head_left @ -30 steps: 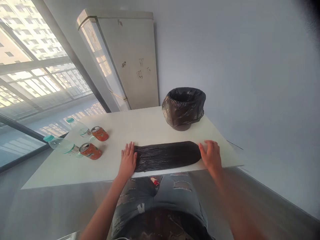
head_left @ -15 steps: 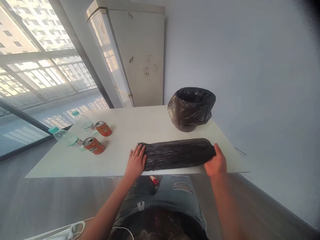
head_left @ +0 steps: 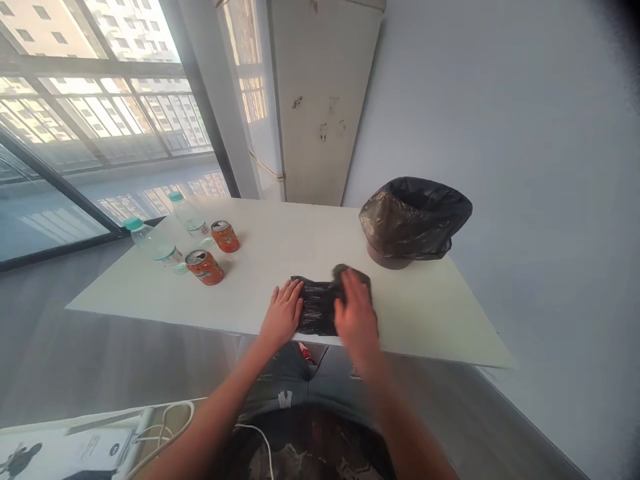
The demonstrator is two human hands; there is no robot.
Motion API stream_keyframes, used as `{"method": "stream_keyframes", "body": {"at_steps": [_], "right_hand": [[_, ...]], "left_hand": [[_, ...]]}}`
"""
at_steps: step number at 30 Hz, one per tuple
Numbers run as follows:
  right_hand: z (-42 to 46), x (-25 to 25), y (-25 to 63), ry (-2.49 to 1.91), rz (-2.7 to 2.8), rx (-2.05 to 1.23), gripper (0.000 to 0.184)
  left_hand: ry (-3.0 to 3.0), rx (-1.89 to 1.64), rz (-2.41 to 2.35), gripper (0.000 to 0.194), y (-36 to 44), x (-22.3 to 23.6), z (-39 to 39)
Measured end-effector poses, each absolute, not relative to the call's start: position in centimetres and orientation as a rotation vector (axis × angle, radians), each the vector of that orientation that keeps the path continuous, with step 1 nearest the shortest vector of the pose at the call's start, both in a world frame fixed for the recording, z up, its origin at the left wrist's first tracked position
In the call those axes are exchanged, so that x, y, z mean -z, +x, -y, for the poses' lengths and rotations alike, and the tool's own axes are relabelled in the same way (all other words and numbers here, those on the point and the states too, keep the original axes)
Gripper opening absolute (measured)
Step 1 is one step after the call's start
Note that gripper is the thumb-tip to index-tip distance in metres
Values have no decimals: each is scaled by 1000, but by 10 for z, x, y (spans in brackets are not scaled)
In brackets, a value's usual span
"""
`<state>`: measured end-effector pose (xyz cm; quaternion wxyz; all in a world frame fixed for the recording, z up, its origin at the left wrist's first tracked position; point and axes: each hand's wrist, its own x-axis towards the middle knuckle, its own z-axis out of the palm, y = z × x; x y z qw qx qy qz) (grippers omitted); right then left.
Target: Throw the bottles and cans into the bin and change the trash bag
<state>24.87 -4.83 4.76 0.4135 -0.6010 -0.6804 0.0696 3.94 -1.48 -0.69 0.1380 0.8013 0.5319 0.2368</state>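
A black plastic bag [head_left: 319, 310], shortened by a fold, lies near the front edge of the white table. My left hand [head_left: 283, 313] rests flat on the bag's left end, fingers stretched out. Over its right part is my right hand [head_left: 357, 317], slightly blurred, gripping the folded-over end; the grip is partly hidden beneath the palm. Behind them to the right stands a bin [head_left: 393, 259] lined with another black bag [head_left: 415, 223], which hangs down over its sides.
Two orange cans [head_left: 205, 268] and two clear bottles [head_left: 160, 247] with green caps are on the table's left side. Beyond the table stands a fridge [head_left: 320, 100], beside a large window [head_left: 100, 120]. A white cable [head_left: 175, 433] hangs at lower left.
My right hand has moved left, folding the bag's right end over toward my left hand, which stays on the left end. The view has shifted, too.
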Motion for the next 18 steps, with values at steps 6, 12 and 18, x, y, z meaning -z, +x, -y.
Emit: {"method": "stream_keyframes", "body": {"at_steps": [6, 12, 18], "right_hand": [[47, -18, 175, -1613, 2266, -246, 71], [53, -59, 244, -1319, 2391, -146, 60], [70, -38, 295, -1333, 2563, -74, 68]], "left_hand": [[1892, -1174, -1532, 48, 26, 4, 16], [2339, -1151, -1316, 35, 16, -14, 47], [2614, -561, -1120, 74, 0, -14, 50]]}}
